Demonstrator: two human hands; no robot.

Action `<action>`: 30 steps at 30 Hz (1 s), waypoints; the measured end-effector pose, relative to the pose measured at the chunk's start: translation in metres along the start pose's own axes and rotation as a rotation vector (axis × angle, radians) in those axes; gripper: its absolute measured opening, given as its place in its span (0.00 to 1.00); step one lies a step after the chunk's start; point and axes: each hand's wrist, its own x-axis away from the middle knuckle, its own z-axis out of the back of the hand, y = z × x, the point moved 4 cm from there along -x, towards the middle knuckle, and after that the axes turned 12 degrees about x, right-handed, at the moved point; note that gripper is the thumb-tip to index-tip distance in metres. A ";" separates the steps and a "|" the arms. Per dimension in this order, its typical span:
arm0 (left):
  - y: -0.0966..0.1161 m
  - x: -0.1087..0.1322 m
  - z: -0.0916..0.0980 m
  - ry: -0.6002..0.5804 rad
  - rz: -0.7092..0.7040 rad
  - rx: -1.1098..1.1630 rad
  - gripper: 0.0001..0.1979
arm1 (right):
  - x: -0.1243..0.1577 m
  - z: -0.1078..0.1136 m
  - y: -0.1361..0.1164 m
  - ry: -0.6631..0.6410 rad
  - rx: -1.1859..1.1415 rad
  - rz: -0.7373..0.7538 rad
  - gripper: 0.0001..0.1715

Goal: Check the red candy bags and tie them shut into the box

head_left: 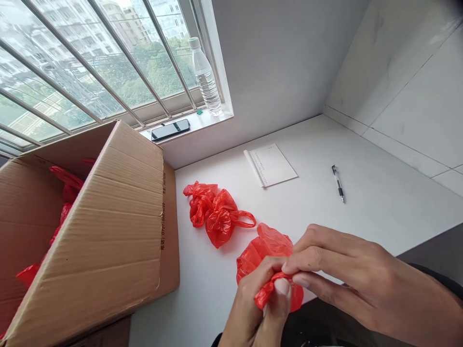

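Evidently both hands meet on one red bag, right of the cardboard box and toward the near edge of the desk. The left hand, the nearer of the two to the box, is curled closed, its thumb pressing a narrow twisted strip of the bag against the fingers. The right hand, on the side away from the box, has thumb and fingertips drawn together at the other end of that strip, just beside the left thumb; how firmly it pinches cannot be told. The strip's long axis slants: its free tip points to the box's side, and the other end runs away from the box into the right fingertips. The bag's puffed body bulges beyond the hands, partly hidden; whether it rests on the desk is unclear. Between box and bag lie one red bundle, nearer the box, and a second bundle touching it. Farther right from the box are a notepad and, farther still, a pen.
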 end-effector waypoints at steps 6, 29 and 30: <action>-0.002 -0.008 0.011 0.011 0.234 0.249 0.12 | 0.008 -0.012 -0.003 -0.010 -0.045 -0.026 0.04; -0.004 -0.005 0.012 0.114 -0.533 -0.391 0.16 | -0.003 -0.051 0.031 -0.135 -0.208 -0.096 0.20; -0.006 -0.005 0.012 0.153 -0.573 -0.413 0.16 | -0.003 -0.051 0.033 -0.156 -0.215 -0.127 0.21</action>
